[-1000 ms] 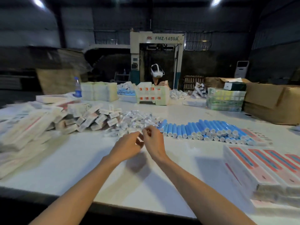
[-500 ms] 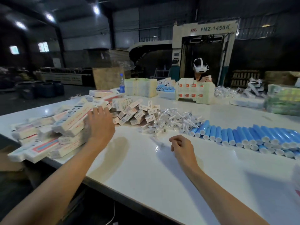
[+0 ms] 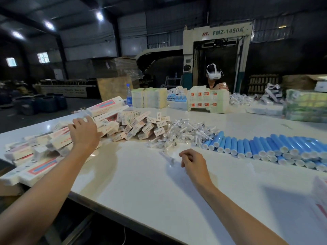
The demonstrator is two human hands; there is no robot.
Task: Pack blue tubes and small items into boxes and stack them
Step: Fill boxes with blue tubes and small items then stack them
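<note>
Head view | left hand (image 3: 85, 134): fingers spread, loose, resting atop boxes (image 3: 60, 142) piled at table (image 3: 141, 188) left edge | right hand (image 3: 193, 164): loosely curled, holding nothing visible, just beside one small item (image 3: 168, 158) on table | tubes (image 3: 265, 147): lying rowed at right, near item heap (image 3: 185, 130)

Water btl (image 3: 129, 97) at rear left, person w/ headset (image 3: 212, 85) before FMZ-1450A machine (image 3: 228, 31).
</note>
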